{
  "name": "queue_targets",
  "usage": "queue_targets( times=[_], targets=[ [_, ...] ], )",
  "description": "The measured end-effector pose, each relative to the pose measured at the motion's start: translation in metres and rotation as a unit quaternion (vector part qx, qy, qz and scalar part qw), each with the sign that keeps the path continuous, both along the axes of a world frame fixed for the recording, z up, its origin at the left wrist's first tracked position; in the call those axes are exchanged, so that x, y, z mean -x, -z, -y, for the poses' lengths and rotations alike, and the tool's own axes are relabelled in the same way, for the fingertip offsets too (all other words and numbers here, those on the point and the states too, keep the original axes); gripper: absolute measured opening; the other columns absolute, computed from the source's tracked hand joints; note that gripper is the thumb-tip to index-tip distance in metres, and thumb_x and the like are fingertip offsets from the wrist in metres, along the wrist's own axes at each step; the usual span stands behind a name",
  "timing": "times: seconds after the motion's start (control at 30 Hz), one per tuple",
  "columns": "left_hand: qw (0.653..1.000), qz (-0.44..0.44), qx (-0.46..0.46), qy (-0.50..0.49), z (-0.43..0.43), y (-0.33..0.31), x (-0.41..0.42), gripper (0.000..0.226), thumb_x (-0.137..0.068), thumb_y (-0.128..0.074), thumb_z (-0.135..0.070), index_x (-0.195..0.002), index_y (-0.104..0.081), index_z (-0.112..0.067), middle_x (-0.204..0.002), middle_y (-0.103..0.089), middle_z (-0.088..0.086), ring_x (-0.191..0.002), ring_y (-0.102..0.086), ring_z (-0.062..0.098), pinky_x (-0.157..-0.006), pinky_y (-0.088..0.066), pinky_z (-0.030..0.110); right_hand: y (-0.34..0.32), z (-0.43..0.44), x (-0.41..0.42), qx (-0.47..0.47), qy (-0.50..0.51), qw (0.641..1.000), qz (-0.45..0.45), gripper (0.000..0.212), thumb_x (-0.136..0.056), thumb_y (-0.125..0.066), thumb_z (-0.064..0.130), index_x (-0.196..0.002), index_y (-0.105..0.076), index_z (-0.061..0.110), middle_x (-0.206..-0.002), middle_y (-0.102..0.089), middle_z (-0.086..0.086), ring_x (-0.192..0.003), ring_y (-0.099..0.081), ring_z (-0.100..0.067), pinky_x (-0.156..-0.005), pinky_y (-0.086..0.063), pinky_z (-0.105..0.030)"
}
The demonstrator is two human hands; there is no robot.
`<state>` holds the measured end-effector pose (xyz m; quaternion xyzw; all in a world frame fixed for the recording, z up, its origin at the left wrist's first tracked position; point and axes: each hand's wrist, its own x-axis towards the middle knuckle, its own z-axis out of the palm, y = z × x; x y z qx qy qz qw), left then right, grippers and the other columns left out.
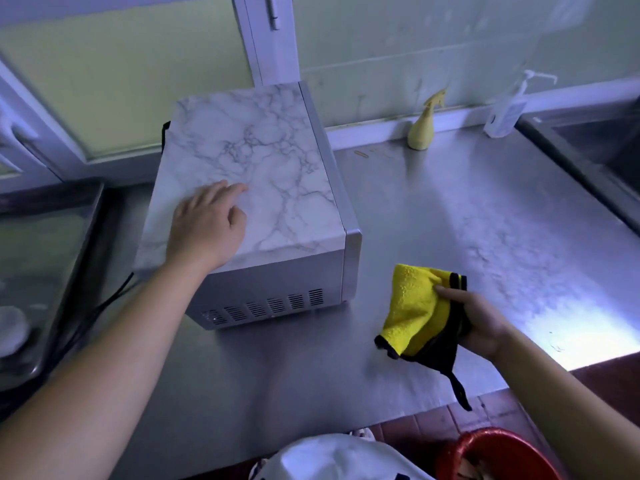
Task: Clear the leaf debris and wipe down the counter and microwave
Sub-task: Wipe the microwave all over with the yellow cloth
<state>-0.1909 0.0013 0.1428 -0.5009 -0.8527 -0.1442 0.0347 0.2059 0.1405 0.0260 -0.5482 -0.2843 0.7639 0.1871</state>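
— How many hands are showing, and what are they doing?

— Two. The left hand (pixel 207 226) is lying on the marble-patterned top of the microwave (pixel 249 161), near its front left corner, with the fingers loosely spread and holding nothing. The right hand (pixel 481 323) is gripping a yellow cloth (pixel 415 313) with dark edging, the thumb pressing into the folds.

— One cloth only?

— One. It is hanging bunched from the right hand, just above the steel counter (pixel 450 220), to the right of the microwave and apart from it. Its dark corner is dangling past the counter's front edge.

— And the microwave?

— A single one, sitting on the left part of the counter with its vented side facing the camera.

— Anything else standing there?

— Two bottles are standing along the back wall: a yellow spray bottle (pixel 422 129) and, further right, a clear pump bottle (pixel 502 112). One small orange fleck (pixel 362 154) is lying between the microwave and the spray bottle; I cannot tell whether it is leaf. One red basin (pixel 495 455) is sitting below the counter edge.
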Motion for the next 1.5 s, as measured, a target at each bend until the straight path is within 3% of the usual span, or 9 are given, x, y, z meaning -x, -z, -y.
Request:
queue_targets(
  times=[0.13, 0.27, 0.4, 0.53, 0.6, 0.7, 0.83, 1.23, 1.5],
  targets=[
    [1.0, -0.001, 0.002, 0.003, 0.0, -0.001, 0.001, 0.047, -0.098, -0.034, -0.027, -0.144, -0.045, -0.032, -0.156, -0.039, 0.002, -0.144, -0.032, 0.023, -0.119, -0.023, 0.045, 0.017, -0.01, -0.014, -0.015, -0.009, 0.991, 0.132, 0.021, -0.096, -0.06, 0.017, -0.112, -0.063, 0.003, -0.096, -0.072, -0.017, -0.08, -0.069, -0.033, -0.065, -0.056, -0.039],
    [1.0, -0.002, 0.001, 0.0, 0.001, -0.003, -0.001, 0.048, -0.098, -0.034, -0.026, -0.144, -0.046, -0.031, -0.155, -0.04, 0.002, -0.144, -0.032, 0.023, -0.118, -0.023, 0.045, 0.002, -0.037, 0.01, -0.191, 0.066, 0.934, 0.294, 0.038, -0.092, -0.066, 0.015, -0.128, -0.061, 0.003, -0.124, -0.063, -0.02, -0.107, -0.061, -0.033, -0.089, -0.048, -0.042],
    [1.0, 0.002, 0.004, -0.007, 0.002, -0.004, -0.003, 0.048, -0.097, -0.035, -0.027, -0.144, -0.047, -0.031, -0.155, -0.04, 0.001, -0.144, -0.032, 0.023, -0.119, -0.023, 0.045, -0.064, -0.06, 0.079, -0.37, 0.025, 0.907, 0.199, 0.023, -0.099, -0.054, 0.028, -0.105, -0.073, 0.017, -0.112, -0.072, -0.01, -0.105, -0.063, -0.022, -0.082, -0.043, -0.029],
    [1.0, 0.01, -0.002, -0.017, 0.003, -0.004, -0.006, 0.048, -0.097, -0.037, -0.027, -0.143, -0.049, -0.03, -0.155, -0.041, -0.001, -0.144, -0.031, 0.02, -0.12, -0.022, 0.043, -0.128, -0.076, 0.167, -0.5, -0.076, 0.855, 0.118, 0.027, -0.096, -0.057, 0.04, -0.093, -0.079, 0.024, -0.06, -0.061, 0.024, -0.058, -0.053, 0.003, -0.055, -0.036, -0.016],
    [1.0, 0.015, -0.012, -0.021, 0.004, -0.005, -0.006, 0.046, -0.096, -0.039, -0.027, -0.141, -0.051, -0.029, -0.153, -0.043, -0.002, -0.143, -0.033, 0.019, -0.119, -0.022, 0.041, -0.139, -0.086, 0.217, -0.56, -0.142, 0.81, 0.094, 0.026, -0.093, -0.065, 0.04, -0.103, -0.079, 0.021, -0.101, -0.071, 0.017, -0.089, -0.059, 0.0, -0.076, -0.042, -0.018],
    [0.998, 0.034, -0.034, -0.034, 0.005, -0.008, -0.008, 0.048, -0.091, -0.039, -0.03, -0.136, -0.057, -0.027, -0.149, -0.049, -0.003, -0.139, -0.038, 0.017, -0.116, -0.025, 0.039, -0.136, -0.106, 0.292, -0.634, -0.252, 0.713, 0.161, 0.052, -0.091, -0.066, 0.044, -0.136, -0.059, 0.019, -0.149, -0.048, -0.005, -0.137, -0.043, -0.019, -0.111, -0.034, -0.034],
    [0.997, 0.038, -0.048, -0.048, 0.002, -0.01, -0.01, 0.05, -0.087, -0.042, -0.034, -0.132, -0.061, -0.025, -0.144, -0.054, -0.003, -0.136, -0.043, 0.016, -0.115, -0.028, 0.036, -0.127, -0.151, 0.365, -0.669, -0.345, 0.576, 0.318, 0.077, -0.091, -0.046, 0.063, -0.154, -0.026, 0.025, -0.167, -0.01, -0.005, -0.154, -0.002, -0.024, -0.122, -0.006, -0.055],
    [0.996, 0.028, -0.068, -0.054, 0.003, -0.006, -0.008, 0.047, -0.086, -0.045, -0.036, -0.128, -0.062, -0.027, -0.139, -0.059, -0.007, -0.134, -0.048, 0.013, -0.112, -0.039, 0.042, -0.132, -0.261, 0.457, -0.654, -0.352, 0.556, 0.375, 0.069, -0.092, -0.029, 0.064, -0.135, -0.05, 0.016, -0.142, -0.05, -0.014, -0.133, -0.045, -0.03, -0.116, -0.016, -0.062],
    [0.993, 0.034, -0.097, -0.062, 0.004, -0.005, -0.007, 0.047, -0.083, -0.049, -0.034, -0.125, -0.067, -0.023, -0.135, -0.062, -0.007, -0.13, -0.052, 0.011, -0.113, -0.039, 0.037, -0.133, -0.282, 0.471, -0.665, -0.374, 0.52, 0.385, 0.077, -0.088, -0.027, 0.065, -0.138, -0.049, 0.01, -0.135, -0.05, -0.023, -0.127, -0.043, -0.039, -0.101, -0.036, -0.048]
  ],
)
